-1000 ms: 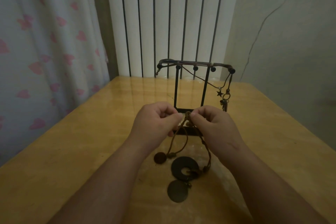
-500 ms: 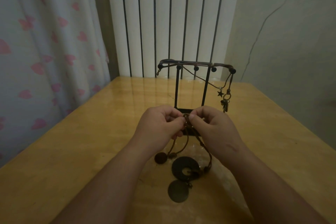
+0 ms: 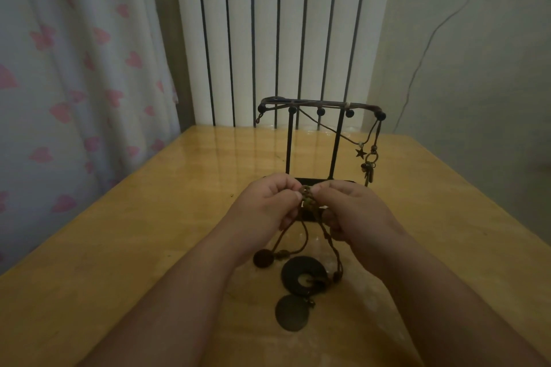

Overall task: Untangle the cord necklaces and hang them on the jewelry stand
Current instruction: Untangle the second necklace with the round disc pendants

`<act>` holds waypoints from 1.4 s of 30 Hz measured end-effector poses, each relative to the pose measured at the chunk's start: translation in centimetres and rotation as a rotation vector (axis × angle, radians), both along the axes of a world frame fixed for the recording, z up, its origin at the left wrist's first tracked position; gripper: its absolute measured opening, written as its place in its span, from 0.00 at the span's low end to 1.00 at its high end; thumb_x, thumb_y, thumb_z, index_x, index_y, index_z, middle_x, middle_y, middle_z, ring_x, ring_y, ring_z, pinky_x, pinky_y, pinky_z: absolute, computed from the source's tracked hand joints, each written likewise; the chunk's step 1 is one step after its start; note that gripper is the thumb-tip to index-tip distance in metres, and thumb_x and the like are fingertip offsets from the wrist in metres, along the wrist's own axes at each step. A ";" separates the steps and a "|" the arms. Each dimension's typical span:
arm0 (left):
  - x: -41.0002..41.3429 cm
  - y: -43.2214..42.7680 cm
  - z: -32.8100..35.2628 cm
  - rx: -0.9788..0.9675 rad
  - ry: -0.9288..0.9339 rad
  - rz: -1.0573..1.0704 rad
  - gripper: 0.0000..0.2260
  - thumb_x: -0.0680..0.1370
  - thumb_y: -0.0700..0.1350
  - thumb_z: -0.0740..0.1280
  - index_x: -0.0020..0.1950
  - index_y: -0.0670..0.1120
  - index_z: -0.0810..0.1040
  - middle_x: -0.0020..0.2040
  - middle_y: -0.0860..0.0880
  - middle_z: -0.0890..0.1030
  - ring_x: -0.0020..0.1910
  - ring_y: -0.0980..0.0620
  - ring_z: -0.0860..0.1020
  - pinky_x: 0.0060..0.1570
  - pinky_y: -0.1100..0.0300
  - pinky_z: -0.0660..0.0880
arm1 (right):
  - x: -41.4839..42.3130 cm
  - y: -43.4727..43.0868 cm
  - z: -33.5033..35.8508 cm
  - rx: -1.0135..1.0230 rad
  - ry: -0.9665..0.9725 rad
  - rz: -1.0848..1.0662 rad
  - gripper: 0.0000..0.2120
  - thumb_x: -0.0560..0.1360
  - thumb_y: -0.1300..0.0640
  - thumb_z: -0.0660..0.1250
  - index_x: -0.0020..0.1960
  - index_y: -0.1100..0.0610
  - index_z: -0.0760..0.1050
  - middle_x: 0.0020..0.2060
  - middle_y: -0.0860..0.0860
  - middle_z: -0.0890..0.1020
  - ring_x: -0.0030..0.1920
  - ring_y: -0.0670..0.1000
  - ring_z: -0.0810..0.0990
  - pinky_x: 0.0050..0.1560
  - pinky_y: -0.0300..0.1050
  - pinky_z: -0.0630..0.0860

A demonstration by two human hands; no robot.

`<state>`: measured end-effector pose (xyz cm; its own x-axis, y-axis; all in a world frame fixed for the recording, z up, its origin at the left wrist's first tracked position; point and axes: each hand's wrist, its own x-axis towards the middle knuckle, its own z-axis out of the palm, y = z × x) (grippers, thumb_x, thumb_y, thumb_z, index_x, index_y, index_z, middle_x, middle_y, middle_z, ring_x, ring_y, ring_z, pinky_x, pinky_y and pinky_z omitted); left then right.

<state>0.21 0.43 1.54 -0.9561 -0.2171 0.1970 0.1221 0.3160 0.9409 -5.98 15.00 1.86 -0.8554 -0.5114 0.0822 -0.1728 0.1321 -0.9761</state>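
Note:
A black metal jewelry stand (image 3: 334, 146) rises at the middle of the wooden table (image 3: 149, 232). One cord necklace with a star and key charms (image 3: 368, 158) hangs from its right end. Just in front of the stand's base, my left hand (image 3: 268, 202) and my right hand (image 3: 348, 208) pinch a knotted clump of brown cords (image 3: 307, 201) between thumbs and fingertips. From the clump the cords drop to the table, ending in a dark ring pendant (image 3: 304, 275), a flat round disc (image 3: 292, 313) and a small round bead (image 3: 263, 258).
A white radiator (image 3: 283, 39) stands behind the table's far edge. A curtain with pink hearts (image 3: 74, 83) hangs at the left. A pale wall with a thin cable (image 3: 423, 48) is on the right.
Both hands have stayed in place on the knot, with only small finger movements. The pendants lie where they were.

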 end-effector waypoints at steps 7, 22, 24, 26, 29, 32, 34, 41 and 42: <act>-0.3 -0.1 -0.1 -0.015 0.037 0.063 0.09 0.80 0.41 0.63 0.42 0.49 0.79 0.31 0.54 0.76 0.31 0.56 0.72 0.36 0.58 0.71 | -0.1 -0.3 -0.1 -0.059 0.139 -0.074 0.03 0.77 0.56 0.66 0.46 0.52 0.79 0.36 0.45 0.81 0.31 0.35 0.76 0.34 0.35 0.71; 0.0 -0.3 0.3 0.061 0.029 0.036 0.10 0.80 0.40 0.61 0.43 0.48 0.79 0.30 0.55 0.75 0.31 0.58 0.71 0.33 0.63 0.70 | -0.1 -0.1 0.1 -0.056 0.191 -0.074 0.06 0.77 0.58 0.65 0.43 0.54 0.79 0.37 0.47 0.82 0.34 0.36 0.78 0.37 0.35 0.72; -0.1 -0.2 0.2 -0.006 0.040 0.056 0.09 0.80 0.41 0.62 0.43 0.48 0.79 0.29 0.56 0.75 0.30 0.60 0.72 0.33 0.65 0.70 | 0.0 -0.2 0.1 -0.074 0.212 -0.063 0.05 0.76 0.54 0.66 0.44 0.54 0.79 0.38 0.47 0.82 0.35 0.36 0.78 0.40 0.38 0.71; -0.1 -0.2 0.1 -0.035 0.046 0.059 0.08 0.80 0.41 0.63 0.43 0.48 0.79 0.29 0.56 0.75 0.30 0.62 0.72 0.32 0.67 0.69 | 0.0 -0.2 -0.1 -0.011 0.253 -0.050 0.03 0.75 0.53 0.69 0.45 0.51 0.80 0.40 0.47 0.83 0.41 0.40 0.81 0.43 0.40 0.76; 0.0 -0.3 0.2 -0.033 0.031 0.046 0.08 0.80 0.41 0.63 0.44 0.48 0.79 0.31 0.54 0.75 0.31 0.59 0.72 0.33 0.65 0.70 | -0.3 -0.2 -0.3 0.081 0.317 -0.076 0.03 0.76 0.54 0.68 0.45 0.47 0.80 0.41 0.47 0.84 0.45 0.43 0.82 0.49 0.45 0.80; 0.1 -0.2 0.3 -0.022 0.009 0.010 0.09 0.80 0.41 0.62 0.44 0.47 0.79 0.32 0.53 0.75 0.32 0.56 0.72 0.33 0.63 0.70 | -0.4 -0.2 -0.4 0.142 0.374 -0.069 0.05 0.77 0.53 0.66 0.48 0.46 0.80 0.42 0.44 0.83 0.45 0.41 0.81 0.50 0.44 0.80; 0.1 -0.2 0.3 -0.012 0.002 0.002 0.10 0.80 0.40 0.61 0.43 0.48 0.79 0.31 0.53 0.75 0.32 0.56 0.71 0.33 0.64 0.70 | -0.3 -0.2 -0.4 0.173 0.400 -0.058 0.06 0.78 0.52 0.65 0.48 0.45 0.80 0.42 0.43 0.83 0.45 0.41 0.81 0.50 0.43 0.79; 0.1 -0.2 0.3 0.067 0.003 0.011 0.10 0.80 0.40 0.61 0.41 0.47 0.79 0.31 0.53 0.75 0.31 0.56 0.71 0.34 0.61 0.69 | -0.3 -0.2 -0.4 0.117 0.381 -0.031 0.05 0.77 0.53 0.64 0.46 0.46 0.79 0.41 0.47 0.83 0.45 0.45 0.82 0.50 0.49 0.81; 0.1 -0.2 0.4 0.078 0.006 0.015 0.10 0.80 0.40 0.61 0.41 0.47 0.78 0.31 0.53 0.75 0.31 0.56 0.71 0.34 0.61 0.69 | -0.3 -0.1 -0.4 0.091 0.371 -0.025 0.05 0.78 0.52 0.64 0.46 0.47 0.79 0.42 0.47 0.83 0.45 0.46 0.82 0.49 0.48 0.81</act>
